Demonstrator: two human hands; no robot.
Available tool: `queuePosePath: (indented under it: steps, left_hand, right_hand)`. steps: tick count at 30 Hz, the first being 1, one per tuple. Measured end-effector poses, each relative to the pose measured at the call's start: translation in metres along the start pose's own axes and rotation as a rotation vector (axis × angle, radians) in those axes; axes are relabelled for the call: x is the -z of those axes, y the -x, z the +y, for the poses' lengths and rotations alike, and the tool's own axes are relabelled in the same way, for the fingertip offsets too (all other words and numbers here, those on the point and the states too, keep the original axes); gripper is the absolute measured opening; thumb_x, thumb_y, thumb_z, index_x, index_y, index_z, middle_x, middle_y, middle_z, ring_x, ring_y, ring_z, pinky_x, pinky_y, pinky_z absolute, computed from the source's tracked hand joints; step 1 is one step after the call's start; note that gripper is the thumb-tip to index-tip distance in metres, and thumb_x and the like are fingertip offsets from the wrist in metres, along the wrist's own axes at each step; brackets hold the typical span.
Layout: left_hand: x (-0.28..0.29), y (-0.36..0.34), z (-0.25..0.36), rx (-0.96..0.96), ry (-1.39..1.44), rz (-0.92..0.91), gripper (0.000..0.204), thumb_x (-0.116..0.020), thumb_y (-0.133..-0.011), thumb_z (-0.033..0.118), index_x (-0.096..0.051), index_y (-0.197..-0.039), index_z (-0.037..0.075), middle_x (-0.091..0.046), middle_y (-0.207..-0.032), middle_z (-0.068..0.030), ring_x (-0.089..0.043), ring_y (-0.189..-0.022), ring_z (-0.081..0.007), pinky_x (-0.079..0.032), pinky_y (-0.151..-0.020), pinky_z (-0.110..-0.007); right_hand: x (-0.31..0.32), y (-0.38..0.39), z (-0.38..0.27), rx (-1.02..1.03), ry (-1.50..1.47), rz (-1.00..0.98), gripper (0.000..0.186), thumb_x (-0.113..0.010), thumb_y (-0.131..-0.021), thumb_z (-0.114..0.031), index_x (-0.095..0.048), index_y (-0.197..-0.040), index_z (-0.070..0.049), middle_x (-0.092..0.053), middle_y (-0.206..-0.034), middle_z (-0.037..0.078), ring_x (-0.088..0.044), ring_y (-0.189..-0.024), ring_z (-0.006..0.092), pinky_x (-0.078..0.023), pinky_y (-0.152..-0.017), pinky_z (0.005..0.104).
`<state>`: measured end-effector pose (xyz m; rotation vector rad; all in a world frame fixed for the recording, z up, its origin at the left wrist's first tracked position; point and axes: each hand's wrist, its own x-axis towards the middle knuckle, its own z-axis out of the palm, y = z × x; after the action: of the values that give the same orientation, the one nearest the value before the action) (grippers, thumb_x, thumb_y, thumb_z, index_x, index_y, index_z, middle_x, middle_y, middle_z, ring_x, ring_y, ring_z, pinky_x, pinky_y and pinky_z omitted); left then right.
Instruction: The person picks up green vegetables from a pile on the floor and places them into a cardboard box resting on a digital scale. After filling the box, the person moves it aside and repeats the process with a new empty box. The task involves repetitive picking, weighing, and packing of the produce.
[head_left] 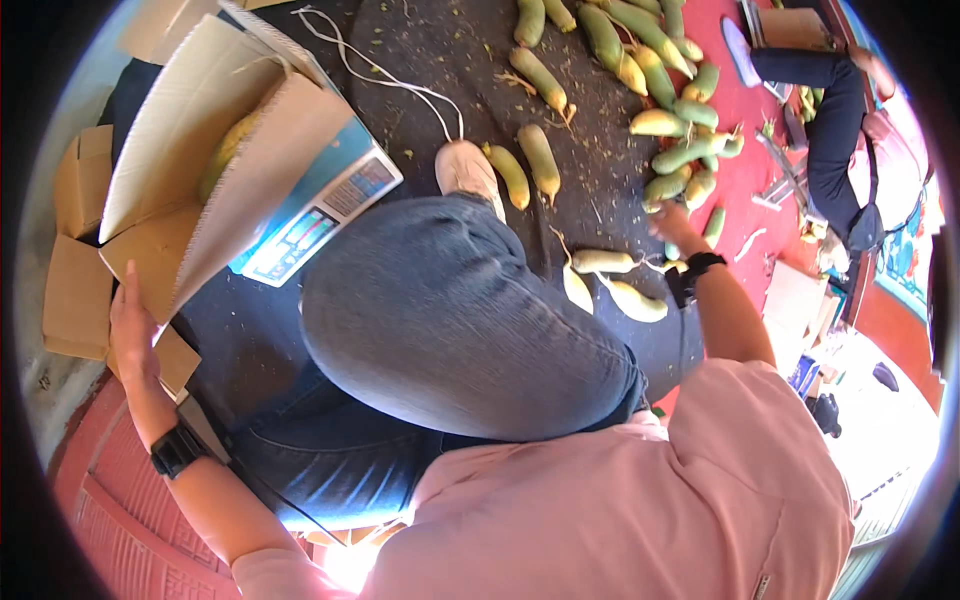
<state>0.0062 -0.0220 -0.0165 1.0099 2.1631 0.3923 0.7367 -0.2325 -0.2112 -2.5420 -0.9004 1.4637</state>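
At the left, my left hand (134, 325) lies with its fingers stretched out against a flap of the open cardboard box (330, 205). Inside that box, partly hidden by a raised flap, shows a yellow-green radish (228, 155). My right hand (676, 226) reaches out to the right, its fingers curled at the near end of a green radish (668, 186) at the edge of the pile. Close to this hand lie a small green radish (714, 228) and a pale radish (636, 300).
Many green radishes (650, 75) lie on the dark sheet (420, 60) and red floor. A white cord (390, 80) runs to my shoe (466, 168). Brown cartons (75, 295) stand left of the box. Another person (835, 150) sits at the upper right.
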Motion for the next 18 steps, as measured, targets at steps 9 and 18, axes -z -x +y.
queuePosePath:
  steps: [9, 18]
  left_hand:
    - [-0.013, -0.003, -0.012, 0.121, 0.347, 0.079, 0.057, -0.049, -0.087, 0.052, -0.048, -0.124, 0.009, -0.055, -0.113, -0.0066, -0.056, -0.098, -0.018, -0.048, -0.078, -0.034]
    - [0.016, 0.012, -0.031, 0.212, 0.408, -0.034, 0.06, -0.048, -0.088, 0.05, -0.037, -0.132, 0.011, -0.048, -0.125, -0.0058, -0.051, -0.112, -0.0218, -0.039, -0.095, -0.038]
  right_hand:
    - [-0.168, 0.016, 0.057, -0.665, -1.039, 0.045, 0.037, -0.058, -0.087, -0.032, -0.048, -0.106, -0.001, -0.051, -0.105, 0.014, -0.055, -0.093, 0.0237, -0.051, -0.077, 0.0353]
    - [-0.109, 0.062, 0.086, -0.37, -0.679, -0.088, 0.051, -0.065, -0.07, -0.022, -0.047, -0.112, 0.0, -0.057, -0.092, 0.014, -0.059, -0.077, 0.0249, -0.049, -0.064, 0.038]
